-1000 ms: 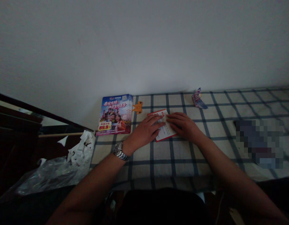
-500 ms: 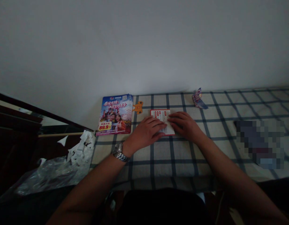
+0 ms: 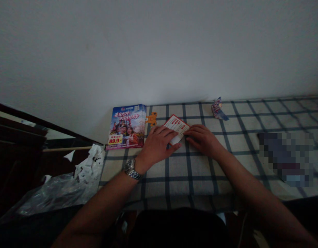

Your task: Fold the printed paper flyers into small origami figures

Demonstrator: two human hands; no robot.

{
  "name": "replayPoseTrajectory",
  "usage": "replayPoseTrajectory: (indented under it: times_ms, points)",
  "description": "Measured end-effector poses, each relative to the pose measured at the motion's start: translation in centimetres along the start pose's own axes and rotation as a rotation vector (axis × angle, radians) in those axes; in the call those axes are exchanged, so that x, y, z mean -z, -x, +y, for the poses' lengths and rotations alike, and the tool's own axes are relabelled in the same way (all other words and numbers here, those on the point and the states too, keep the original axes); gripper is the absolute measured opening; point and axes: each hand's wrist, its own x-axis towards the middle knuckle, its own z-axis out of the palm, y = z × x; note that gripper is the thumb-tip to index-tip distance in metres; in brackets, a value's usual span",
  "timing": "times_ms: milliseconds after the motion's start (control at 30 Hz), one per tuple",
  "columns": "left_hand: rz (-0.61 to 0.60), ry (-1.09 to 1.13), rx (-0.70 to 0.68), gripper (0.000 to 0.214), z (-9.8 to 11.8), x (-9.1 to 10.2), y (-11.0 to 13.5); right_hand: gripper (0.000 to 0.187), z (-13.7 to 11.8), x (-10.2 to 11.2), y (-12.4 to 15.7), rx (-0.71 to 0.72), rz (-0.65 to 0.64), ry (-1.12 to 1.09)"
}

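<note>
A small folded leaflet (image 3: 177,126), white with red print and a red edge, lies tilted on the checked tablecloth (image 3: 205,165). My left hand (image 3: 159,144), with a metal watch at the wrist, rests flat across the leaflet's left part, fingers stretched out. My right hand (image 3: 202,137) meets the leaflet's right edge, its fingertips pinching or pressing the paper there. Both forearms reach in from the bottom of the head view.
A stack of colourful flyers (image 3: 126,125) lies at the table's left end, an orange cartoon cut-out (image 3: 151,118) beside it. A small folded paper figure (image 3: 218,108) stands near the wall. Crumpled plastic and torn paper (image 3: 71,182) lie left of the table. A blurred dark object (image 3: 286,156) sits right.
The leaflet has been turned and folded smaller between my hands, and now lies tilted, with its top corner pointing towards the wall. Both hands stayed on it.
</note>
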Motion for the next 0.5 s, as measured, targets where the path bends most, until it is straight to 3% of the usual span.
replayPoseTrajectory:
  times_ms: [500]
  points:
    - [0.007, -0.025, -0.012, 0.029, -1.3, -1.2, 0.4, 0.028, -0.1, 0.0, 0.0, 0.052, 0.000, -0.033]
